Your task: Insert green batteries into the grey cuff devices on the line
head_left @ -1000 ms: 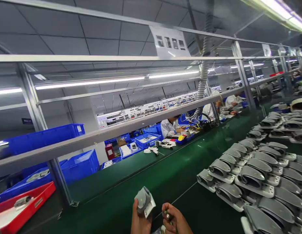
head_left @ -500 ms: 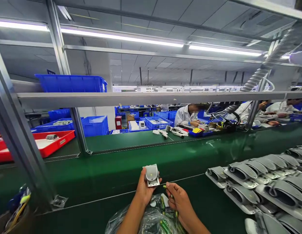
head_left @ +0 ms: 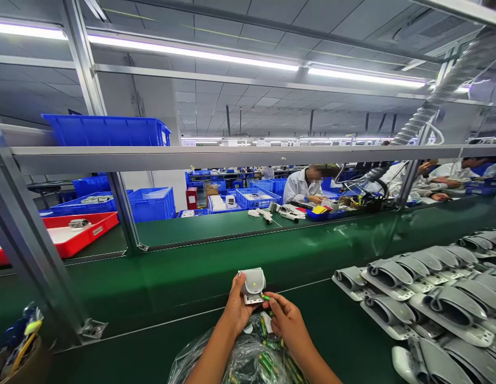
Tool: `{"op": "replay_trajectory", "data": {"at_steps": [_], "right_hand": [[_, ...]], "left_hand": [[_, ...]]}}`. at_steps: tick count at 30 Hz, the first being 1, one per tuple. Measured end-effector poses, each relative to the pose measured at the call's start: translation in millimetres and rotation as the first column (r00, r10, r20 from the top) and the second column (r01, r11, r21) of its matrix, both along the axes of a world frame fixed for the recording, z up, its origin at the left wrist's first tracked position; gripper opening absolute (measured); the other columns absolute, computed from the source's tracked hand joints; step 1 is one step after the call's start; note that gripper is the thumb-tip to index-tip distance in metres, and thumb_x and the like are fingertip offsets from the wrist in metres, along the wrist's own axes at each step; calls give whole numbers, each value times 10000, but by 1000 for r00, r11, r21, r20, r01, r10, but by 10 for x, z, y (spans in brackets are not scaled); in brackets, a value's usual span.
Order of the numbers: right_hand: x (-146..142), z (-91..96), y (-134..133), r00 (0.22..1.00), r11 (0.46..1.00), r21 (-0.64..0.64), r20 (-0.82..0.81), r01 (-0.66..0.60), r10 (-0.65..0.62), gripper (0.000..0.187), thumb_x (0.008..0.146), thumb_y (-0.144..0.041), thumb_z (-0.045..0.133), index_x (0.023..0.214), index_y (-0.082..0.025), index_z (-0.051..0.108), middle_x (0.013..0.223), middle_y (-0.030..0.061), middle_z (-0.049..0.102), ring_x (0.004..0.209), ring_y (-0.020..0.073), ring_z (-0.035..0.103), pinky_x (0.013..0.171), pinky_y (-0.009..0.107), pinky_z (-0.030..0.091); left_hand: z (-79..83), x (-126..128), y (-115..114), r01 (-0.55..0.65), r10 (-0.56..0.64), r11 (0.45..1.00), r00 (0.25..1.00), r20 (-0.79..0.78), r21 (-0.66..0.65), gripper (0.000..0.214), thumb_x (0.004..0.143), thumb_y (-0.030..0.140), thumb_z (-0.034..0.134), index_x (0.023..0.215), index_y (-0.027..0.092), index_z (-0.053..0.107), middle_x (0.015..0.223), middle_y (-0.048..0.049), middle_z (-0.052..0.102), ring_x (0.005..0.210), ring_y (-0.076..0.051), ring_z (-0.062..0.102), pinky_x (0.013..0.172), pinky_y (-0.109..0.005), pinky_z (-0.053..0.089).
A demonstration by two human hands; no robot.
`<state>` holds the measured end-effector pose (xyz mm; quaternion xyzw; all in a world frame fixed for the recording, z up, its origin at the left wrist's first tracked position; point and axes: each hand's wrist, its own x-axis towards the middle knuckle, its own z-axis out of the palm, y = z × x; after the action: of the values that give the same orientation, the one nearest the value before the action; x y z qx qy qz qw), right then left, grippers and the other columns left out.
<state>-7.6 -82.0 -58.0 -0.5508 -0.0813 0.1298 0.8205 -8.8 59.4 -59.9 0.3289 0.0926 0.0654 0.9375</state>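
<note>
**Green-tipped part [head_left: 265, 297] now right at the white housing [head_left: 253, 284]**

Lower middle of the frame: a moment ago the right hand [head_left: 287, 321] held the part a bit further off, now its tip sits just beside the housing's edge, can't tell if it's touching. Right fingers [head_left: 274, 305] are pressed together, pinching it. Left hand [head_left: 236, 304] cradles the housing, fingers curled round its back. Clear plastic bag [head_left: 200, 357] of more green bits sits just below, rows of grey housings [head_left: 388, 274] lower right.
</note>
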Motion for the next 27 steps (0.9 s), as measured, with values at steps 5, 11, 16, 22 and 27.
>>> {"op": "replay_trajectory", "data": {"at_steps": [5,11,16,22,27], "right_hand": [[15,24,0,997,999,34,-77,0,3,749,468,-728,860,865,-189,524,688,-18,644,351,-3,241,374,184,169],[10,61,-15,993,999,35,-114,11,-7,707,438,-686,898,775,-134,612,629,-20,606,379,-7,248,399,193,160],[16,56,-44,989,998,37,-136,60,-55,679,426,-686,900,689,-120,632,523,-63,472,394,-4,221,419,202,133],[23,13,-97,979,990,-36,-146,138,-142,738,453,-730,863,811,-102,715,508,-88,335,431,18,203,433,212,137],[-1,38,-114,978,970,-144,-47,195,-203,667,511,-710,818,787,-107,750,538,-25,462,489,77,334,471,241,255]], "left_hand": [[13,1,-17,7,-6,999,1000,-10,41,643,757,575,802,1219,183,588,1034,-120,687,880,-271,666,730,-378,550],[149,-80,-56,174,-174,985,984,45,3,459,829,459,688,1155,156,576,1015,-125,678,868,-267,656,751,-373,538],[225,-163,-80,200,-200,980,980,9,-16,603,702,153,617,1275,225,444,1060,-105,670,862,-263,681,889,-485,537],[234,-230,-119,284,-284,959,959,3,9,838,670,55,576,1441,215,288,1248,-181,624,1008,-299,693,985,-519,519],[212,-226,-134,284,-287,956,958,29,74,915,713,16,623,1500,240,214,1263,-181,612,1035,-296,694,1012,-515,515]]}}
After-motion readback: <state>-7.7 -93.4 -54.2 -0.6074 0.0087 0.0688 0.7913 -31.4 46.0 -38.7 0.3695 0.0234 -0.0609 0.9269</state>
